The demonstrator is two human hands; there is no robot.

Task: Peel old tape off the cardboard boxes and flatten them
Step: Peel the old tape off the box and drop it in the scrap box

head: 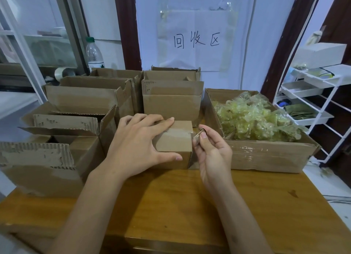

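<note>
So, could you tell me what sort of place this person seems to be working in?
Probably an improvised recycling corner in a home or small workshop. A handwritten paper sign hangs on the wall, opened cardboard boxes crowd the wooden table, and one box holds a heap of peeled tape.

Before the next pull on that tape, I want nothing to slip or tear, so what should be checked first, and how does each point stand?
1. Small box held steady: ok, the left hand lies spread over its top and front.
2. Tape end gripped: ok, the right hand pinches it at the box's right edge.
3. Tape coming off in one piece: cannot tell, the strip is mostly hidden.
4. Bin for scraps within reach: ok, the open box of peeled tape sits just to the right.
5. Bare table in front for flattening: ok.
</note>
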